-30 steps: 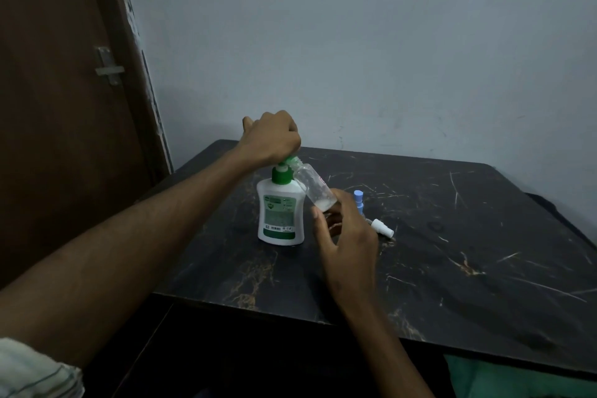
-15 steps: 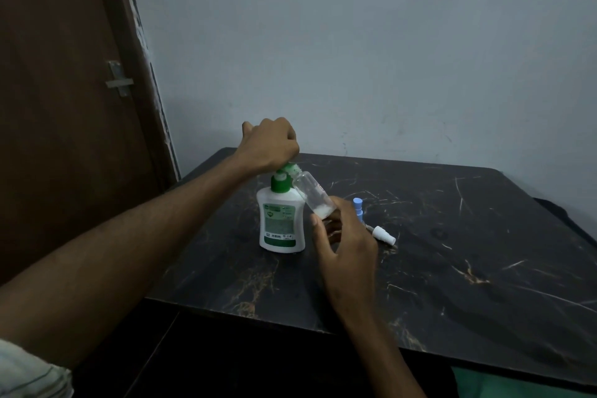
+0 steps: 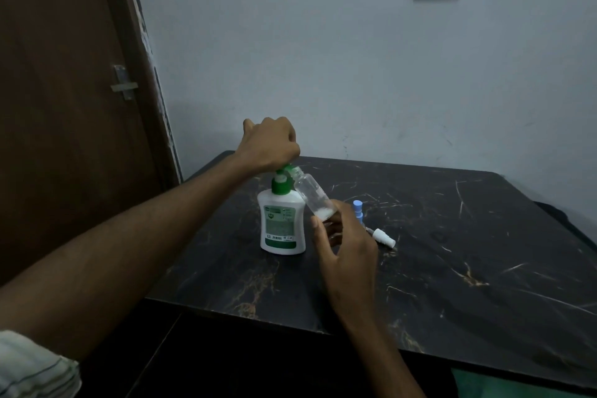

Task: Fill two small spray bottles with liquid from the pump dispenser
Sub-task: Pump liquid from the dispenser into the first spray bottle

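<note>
Mid-fill on bottle one, centre of frame: left hand [image 3: 269, 144] fisted down on the white green-topped pump dispenser [image 3: 282, 223], right hand [image 3: 345, 247] pinching the tilted clear small spray bottle [image 3: 312, 196] at its spout, barely filled, so I'd guess more pumps, mouth kept lined up.

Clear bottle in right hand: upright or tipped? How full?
Tipped: clear bottle leans its mouth to the pump spout. Nearly empty; only a little white liquid at the bottom.

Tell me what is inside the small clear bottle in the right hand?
A little white liquid sits at the bottom of the small clear plastic bottle; the rest looks empty. The right hand covers its base.
</note>
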Tool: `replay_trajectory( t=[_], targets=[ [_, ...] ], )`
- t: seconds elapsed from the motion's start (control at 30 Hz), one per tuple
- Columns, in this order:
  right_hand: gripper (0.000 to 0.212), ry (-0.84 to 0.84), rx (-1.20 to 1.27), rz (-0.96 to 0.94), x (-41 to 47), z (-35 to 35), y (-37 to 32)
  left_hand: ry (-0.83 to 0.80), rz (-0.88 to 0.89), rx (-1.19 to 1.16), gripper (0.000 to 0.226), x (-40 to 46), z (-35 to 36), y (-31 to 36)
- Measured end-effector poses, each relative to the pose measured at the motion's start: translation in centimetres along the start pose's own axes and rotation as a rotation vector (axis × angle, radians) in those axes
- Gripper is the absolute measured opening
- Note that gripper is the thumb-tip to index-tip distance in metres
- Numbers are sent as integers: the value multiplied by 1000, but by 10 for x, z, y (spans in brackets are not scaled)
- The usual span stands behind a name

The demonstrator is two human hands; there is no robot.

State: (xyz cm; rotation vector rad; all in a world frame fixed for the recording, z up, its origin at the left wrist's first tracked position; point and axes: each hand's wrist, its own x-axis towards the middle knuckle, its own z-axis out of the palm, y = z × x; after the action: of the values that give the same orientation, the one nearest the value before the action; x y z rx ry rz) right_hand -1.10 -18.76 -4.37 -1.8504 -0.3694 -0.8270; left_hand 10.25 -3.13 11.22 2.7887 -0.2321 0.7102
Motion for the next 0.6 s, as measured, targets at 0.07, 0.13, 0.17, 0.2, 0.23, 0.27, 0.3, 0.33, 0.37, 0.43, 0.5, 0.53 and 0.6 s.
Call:
replay_trajectory(
  t=[0.07,0.13,0.17,0.2,0.23,0.27,0.3,0.33,0.37,0.43,0.5,0.53,0.6],
  targets=[
    [18,-1,-5,-5,1,0,0,-6,-3,-16,16,-1,3,1],
    [21,-6,-6,-14,1,0,-1,-4,8,-4,15,-3,5,2],
    [22,-8,-5,-16,1,0,-2,-1,16,7,14,-3,4,3],
    [23,-12,-2,-16,1,0,-2,-2,25,19,13,-3,2,3],
    [23,-17,0,-13,1,-1,-2,-2,35,31,12,-2,0,4],
    [24,-21,-1,-10,1,-1,-2,2,42,40,11,0,-2,3],
    [24,-23,-2,-9,1,-1,-3,10,43,42,12,0,-3,3],
    [23,-21,0,-12,1,-1,-2,16,38,37,13,1,-2,2],
    [21,-17,5,-16,1,0,-2,20,32,30,14,0,-2,2],
    [17,-9,18,-19,1,0,-2,14,23,19,15,-2,1,4],
    [17,-4,24,-22,1,-1,-2,2,34,27,14,-3,1,6],
    [16,-2,25,-22,1,-2,-2,-1,44,39,13,-3,-1,7],
    [16,-1,25,-19,1,-2,-2,-3,59,60,14,-1,-4,6]
  ],
)
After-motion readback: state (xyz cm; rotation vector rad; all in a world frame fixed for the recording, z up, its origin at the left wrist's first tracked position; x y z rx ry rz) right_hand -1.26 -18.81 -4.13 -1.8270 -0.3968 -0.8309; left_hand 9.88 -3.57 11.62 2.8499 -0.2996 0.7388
